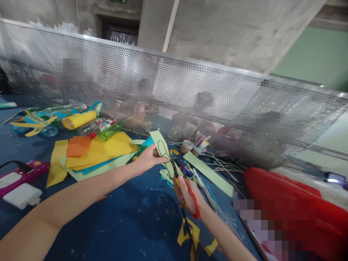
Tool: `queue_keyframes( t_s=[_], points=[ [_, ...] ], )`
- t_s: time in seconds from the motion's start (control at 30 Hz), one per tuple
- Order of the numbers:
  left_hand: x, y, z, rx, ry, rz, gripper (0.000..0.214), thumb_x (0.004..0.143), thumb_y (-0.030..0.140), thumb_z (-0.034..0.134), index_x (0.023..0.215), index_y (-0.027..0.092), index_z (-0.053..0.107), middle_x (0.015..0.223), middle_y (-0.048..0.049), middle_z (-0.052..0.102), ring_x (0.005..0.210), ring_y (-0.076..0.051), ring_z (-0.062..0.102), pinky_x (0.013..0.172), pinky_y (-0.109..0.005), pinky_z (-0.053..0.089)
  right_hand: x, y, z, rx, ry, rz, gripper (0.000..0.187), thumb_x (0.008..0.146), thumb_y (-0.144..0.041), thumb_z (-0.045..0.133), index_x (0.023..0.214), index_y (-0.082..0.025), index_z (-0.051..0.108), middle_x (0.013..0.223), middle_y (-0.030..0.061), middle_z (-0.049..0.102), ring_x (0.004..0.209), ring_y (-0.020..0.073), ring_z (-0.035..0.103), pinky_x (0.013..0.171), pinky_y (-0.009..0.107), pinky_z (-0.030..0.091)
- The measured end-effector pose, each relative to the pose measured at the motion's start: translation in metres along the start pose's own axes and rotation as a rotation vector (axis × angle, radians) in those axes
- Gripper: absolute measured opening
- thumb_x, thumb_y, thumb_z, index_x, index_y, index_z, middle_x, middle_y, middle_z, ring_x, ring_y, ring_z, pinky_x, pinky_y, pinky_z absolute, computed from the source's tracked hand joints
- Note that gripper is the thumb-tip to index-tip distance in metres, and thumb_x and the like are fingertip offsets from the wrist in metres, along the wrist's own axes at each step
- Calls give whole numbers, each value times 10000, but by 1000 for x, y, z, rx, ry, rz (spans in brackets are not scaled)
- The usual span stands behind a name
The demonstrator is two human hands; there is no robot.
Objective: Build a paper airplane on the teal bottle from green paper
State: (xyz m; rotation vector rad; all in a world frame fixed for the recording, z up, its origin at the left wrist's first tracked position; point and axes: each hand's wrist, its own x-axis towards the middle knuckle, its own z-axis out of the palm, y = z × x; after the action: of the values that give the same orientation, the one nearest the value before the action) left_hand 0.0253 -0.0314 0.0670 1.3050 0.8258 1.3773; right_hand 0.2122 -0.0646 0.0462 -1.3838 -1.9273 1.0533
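Observation:
My left hand (pixel 148 158) pinches a pale green paper piece (pixel 163 150) with a black outline drawn on it, held up over the blue table (pixel 122 221). My right hand (pixel 187 194) grips red-handled scissors (pixel 190 195), fingers through the loops. The blades point up into the lower edge of the green paper. Both hands are closed on what they hold.
Yellow, orange and green paper sheets (pixel 95 152) lie to the left, with plastic bottles (pixel 106 130) and a yellow tube (pixel 78 119) behind. A pink device (pixel 21 174) sits at far left. Paper strips (pixel 208 172) and scraps lie right. A perforated metal screen (pixel 190 101) runs behind. A red object (pixel 285 203) is at right.

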Motion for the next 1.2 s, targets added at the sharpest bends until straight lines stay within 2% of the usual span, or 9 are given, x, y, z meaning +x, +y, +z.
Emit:
queue_keyframes(
  t_s=[0.27,0.7,1.2],
  points=[
    [4,0,-5,-4,-55,1,388,652,193,731,981,154,530,922,-57,680,874,-194,637,850,-379,471,2,1,-2,24,-42,7,524,798,-685,284,556,-230,381,410,-36,365,343,116,396,320,248,401],
    [4,0,-6,17,-18,10,319,679,213,712,936,161,530,828,-35,656,825,-177,632,838,-384,458,1,-3,-2,34,-37,29,500,792,-657,365,550,-223,424,404,-29,393,340,128,424,342,274,429],
    [5,-1,-7,16,-11,18,326,682,230,704,942,161,519,800,-20,636,810,-160,614,823,-349,441,1,-2,0,26,-16,5,490,800,-641,391,533,-230,374,380,-39,358,302,115,377,304,259,364]
  ],
)
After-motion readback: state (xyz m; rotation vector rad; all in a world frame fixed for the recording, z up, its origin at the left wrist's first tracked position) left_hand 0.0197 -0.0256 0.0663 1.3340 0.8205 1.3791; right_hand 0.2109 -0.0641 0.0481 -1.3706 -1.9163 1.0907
